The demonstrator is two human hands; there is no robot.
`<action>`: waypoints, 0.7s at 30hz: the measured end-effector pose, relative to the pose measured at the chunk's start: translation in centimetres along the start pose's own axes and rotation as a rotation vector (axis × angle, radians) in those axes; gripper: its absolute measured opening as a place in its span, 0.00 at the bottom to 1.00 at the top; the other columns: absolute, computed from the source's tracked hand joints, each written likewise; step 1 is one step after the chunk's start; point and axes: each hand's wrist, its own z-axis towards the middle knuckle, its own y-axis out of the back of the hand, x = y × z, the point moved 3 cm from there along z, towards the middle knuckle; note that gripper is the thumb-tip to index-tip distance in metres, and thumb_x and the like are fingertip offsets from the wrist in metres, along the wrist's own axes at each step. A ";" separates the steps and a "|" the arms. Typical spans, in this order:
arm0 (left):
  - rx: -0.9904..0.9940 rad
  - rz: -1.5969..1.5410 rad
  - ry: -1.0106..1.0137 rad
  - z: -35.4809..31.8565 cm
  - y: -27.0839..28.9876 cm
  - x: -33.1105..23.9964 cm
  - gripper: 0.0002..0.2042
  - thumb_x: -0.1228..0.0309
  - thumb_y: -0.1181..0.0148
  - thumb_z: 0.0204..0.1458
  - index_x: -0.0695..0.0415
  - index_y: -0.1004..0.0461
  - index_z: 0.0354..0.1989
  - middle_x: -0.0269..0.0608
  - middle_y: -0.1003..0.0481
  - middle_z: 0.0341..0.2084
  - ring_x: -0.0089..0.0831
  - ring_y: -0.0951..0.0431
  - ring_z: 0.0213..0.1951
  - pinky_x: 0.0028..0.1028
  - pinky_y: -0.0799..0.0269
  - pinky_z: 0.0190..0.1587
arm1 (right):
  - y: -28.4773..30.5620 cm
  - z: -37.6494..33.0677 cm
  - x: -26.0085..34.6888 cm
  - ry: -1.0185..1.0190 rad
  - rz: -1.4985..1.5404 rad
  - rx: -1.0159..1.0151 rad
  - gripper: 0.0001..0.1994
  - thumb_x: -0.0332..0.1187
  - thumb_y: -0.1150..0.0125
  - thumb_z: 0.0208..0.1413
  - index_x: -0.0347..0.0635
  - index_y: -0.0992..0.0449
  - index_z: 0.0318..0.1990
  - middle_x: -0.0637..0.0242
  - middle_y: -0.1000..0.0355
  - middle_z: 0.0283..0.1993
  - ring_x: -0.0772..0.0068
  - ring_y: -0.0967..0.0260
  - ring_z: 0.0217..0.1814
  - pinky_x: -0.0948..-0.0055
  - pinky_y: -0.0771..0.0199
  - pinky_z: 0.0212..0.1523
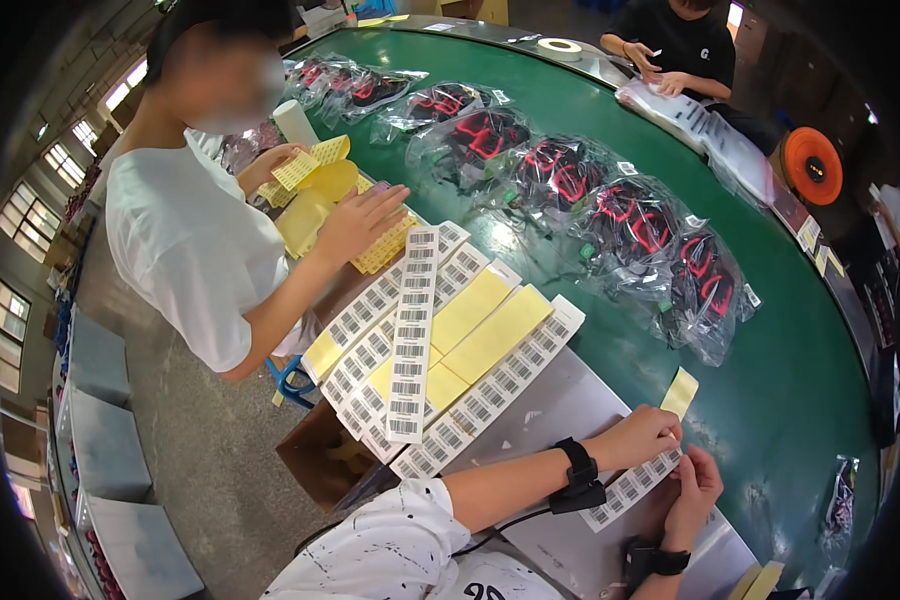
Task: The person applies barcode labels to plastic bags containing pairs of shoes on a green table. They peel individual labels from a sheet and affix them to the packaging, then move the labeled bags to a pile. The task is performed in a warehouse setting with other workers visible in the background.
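Observation:
My left hand (642, 437), fingers pinched, grips a strip of barcode labels (622, 497) over the grey metal side table. The strip's yellow backing (681, 391) sticks up beyond my fingers, above the green belt. My right hand (697, 490) closes on the strip's right edge, thumb and fingertips close to the left hand's. Whether a single label is between those fingertips is too small to tell. To the left lies a fanned pile of barcode label strips (411, 335), some with their yellow backs up.
Bagged black-and-red items (560, 170) lie in a row along the green conveyor belt (760, 400). A co-worker in white (190, 240) handles yellow label sheets (315, 190) at the left. Another person (685, 45) works across the belt, near an orange reel (812, 166).

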 end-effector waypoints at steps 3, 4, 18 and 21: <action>0.046 -0.071 0.075 0.9 -0.5 -0.8 0.08 0.72 0.43 0.52 0.65 0.25 0.34 0.46 0.22 0.22 0.31 0.21 0.26 0.29 0.28 0.31 | 0.8 0.4 -0.6 -0.017 0.122 -0.047 0.10 0.23 0.43 0.57 0.34 0.26 0.46 0.69 0.28 0.37 0.83 0.33 0.32 0.84 0.32 0.32; 0.053 -0.097 0.092 1.5 -0.7 -1.2 0.08 0.72 0.43 0.52 0.65 0.25 0.34 0.45 0.23 0.22 0.29 0.22 0.26 0.28 0.29 0.31 | 1.0 0.8 -1.1 -0.019 0.209 -0.040 0.11 0.23 0.43 0.57 0.34 0.27 0.48 0.69 0.29 0.39 0.83 0.33 0.32 0.84 0.31 0.32; -0.023 -0.266 0.134 3.8 -3.8 -0.2 0.07 0.73 0.46 0.56 0.64 0.28 0.33 0.46 0.26 0.21 0.31 0.25 0.22 0.29 0.30 0.28 | 1.4 0.6 0.0 -0.203 0.362 -0.164 0.16 0.27 0.47 0.61 0.32 0.34 0.55 0.63 0.27 0.36 0.82 0.29 0.30 0.86 0.33 0.23; -0.050 -0.210 0.154 3.2 -3.2 -0.9 0.07 0.72 0.46 0.57 0.64 0.29 0.36 0.48 0.25 0.22 0.37 0.23 0.25 0.31 0.29 0.30 | 2.1 -0.6 -0.2 -0.275 0.268 -0.128 0.15 0.25 0.46 0.60 0.31 0.31 0.54 0.54 0.26 0.50 0.63 0.26 0.46 0.72 0.26 0.45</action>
